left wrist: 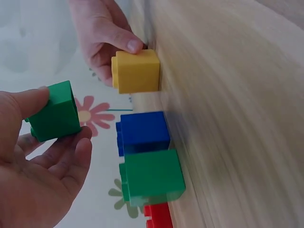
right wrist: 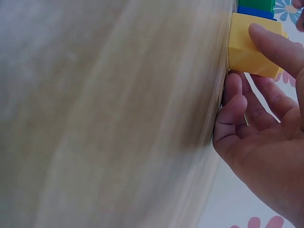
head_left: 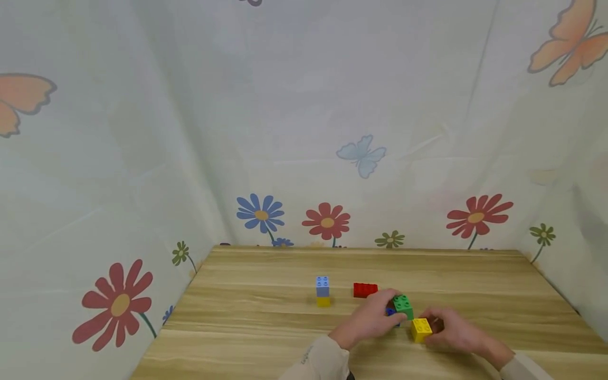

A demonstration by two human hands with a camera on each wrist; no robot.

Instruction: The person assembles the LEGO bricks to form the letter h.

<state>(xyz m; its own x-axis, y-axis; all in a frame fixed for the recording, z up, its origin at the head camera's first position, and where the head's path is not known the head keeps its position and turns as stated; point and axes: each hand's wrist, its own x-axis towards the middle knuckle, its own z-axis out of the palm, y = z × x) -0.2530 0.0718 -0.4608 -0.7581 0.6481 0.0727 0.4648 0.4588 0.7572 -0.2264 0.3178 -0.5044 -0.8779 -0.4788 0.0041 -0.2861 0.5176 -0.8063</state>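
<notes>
My left hand pinches a green building block between thumb and fingers, lifted off the table. On the table below it, in the left wrist view, a blue block and a second green block stand side by side. My right hand grips a yellow block, which sits at the tabletop just right of the blue one. Its thumb presses on the yellow block's side in the right wrist view. The left hand hides much of the blue block in the head view.
Beyond my left hand lies a red block. Farther left stands a stack with a light blue block on a yellow block. A wooden table carries everything, with a flower-printed curtain behind it.
</notes>
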